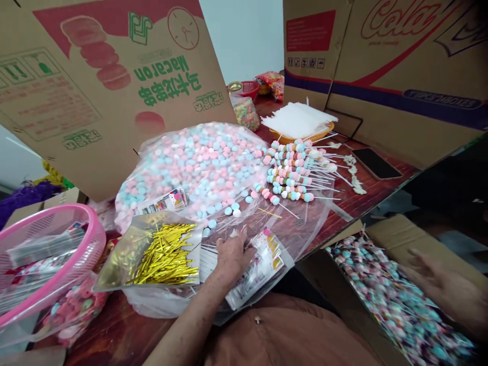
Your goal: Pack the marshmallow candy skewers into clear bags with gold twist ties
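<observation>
My left hand (232, 255) is over the clear plastic in front of me, fingers curled down at a stack of printed clear candy bags (261, 262). Its fingertips are partly hidden, so what they grip is unclear. Beside it, gold twist ties (165, 254) fill an opened plastic bag. Blurred by motion, my right hand (438, 284) reaches over the cardboard box (396, 231) at lower right, fingers stretched out and nothing visible in them. Many wrapped candy skewers (392, 290) fill that box. Unwrapped marshmallow-like candy skewers (292, 170) lie in a pile on the table.
A big clear bag of pink, blue and white candies (198, 162) lies behind my left hand. White sticks (299, 119) rest on an orange basket; a phone (375, 162) lies nearby. A pink basket (95, 234) is at left. Large cartons (114, 101) stand behind.
</observation>
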Tool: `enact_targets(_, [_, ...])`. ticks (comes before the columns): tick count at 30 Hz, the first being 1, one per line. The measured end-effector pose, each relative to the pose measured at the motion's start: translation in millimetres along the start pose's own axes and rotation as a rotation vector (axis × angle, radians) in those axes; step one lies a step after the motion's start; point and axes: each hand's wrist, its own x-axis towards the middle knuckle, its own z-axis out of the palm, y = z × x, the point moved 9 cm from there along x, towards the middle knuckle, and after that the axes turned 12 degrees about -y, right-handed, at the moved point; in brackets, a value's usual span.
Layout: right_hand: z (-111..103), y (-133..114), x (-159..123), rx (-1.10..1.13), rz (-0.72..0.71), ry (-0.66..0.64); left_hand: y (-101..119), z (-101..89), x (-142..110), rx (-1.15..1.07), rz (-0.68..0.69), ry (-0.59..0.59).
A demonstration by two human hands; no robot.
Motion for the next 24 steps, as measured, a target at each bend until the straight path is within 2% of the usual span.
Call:
enact_targets(1, [5.8, -28.3, 11.5, -0.009, 0.0, -0.031, 0.1, -2.3, -0.5, -0.012, 0.022, -0.009])
enact_targets(2, [6.8, -64.7, 25.7, -0.005, -0.031, -0.002, 0.4, -6.4, -2.4, -0.022, 0.055, -0.012])
enact_targets(4, [9.8, -148.8, 58.9, 0.077, -0.177, 0.059, 2.4, -16.7, -9.5, -0.073, 0.156, -0.021])
enact_targets(6, [30.3, -223.1, 92.2, 0.25, -0.3, -0.062, 3.8, -28.7, -19.9, -0.187, 0.275, -0.025])
enact_targets(7, [45.0, -251.9, 105.2, 0.353, -0.322, -0.154, 2.6, -34.7, -25.3, -0.261, 0.316, -0.021])
enact_targets(9, [84.2, -298.7, 117.8, 0.608, -0.348, -0.43, -4.9, -44.1, -34.0, -0.38, 0.326, 0.006])
enact_targets(10, [99.2, -312.0, 120.3, 0.72, -0.314, -0.491, -9.3, -46.6, -37.2, -0.405, 0.306, 0.025])
enact_targets(11, [112.1, -321.0, 121.3, 0.808, -0.274, -0.52, -12.7, -47.2, -39.4, -0.403, 0.281, 0.045])
enact_targets(13, [128.7, -327.9, 123.1, 0.907, -0.198, -0.483, -15.4, -42.6, -40.0, -0.321, 0.221, 0.08])
enact_targets(16, [136.3, -323.6, 129.7, 0.908, -0.171, -0.4, -14.3, -23.0, -30.7, -0.1, 0.1, 0.083])
enact_targets(18, [133.3, -306.9, 137.0, 0.882, -0.151, -0.351, -15.3, -8.7, -22.0, -0.001, 0.032, 0.072])
enact_targets(20, [128.8, -280.0, 141.4, 0.872, -0.101, -0.319, -17.1, 1.1, -15.2, 0.004, 0.026, 0.071])
enact_targets(24, [121.1, -234.0, 132.4, 0.876, -0.003, -0.333, -25.2, 0.6, -11.8, -0.136, 0.068, 0.113])
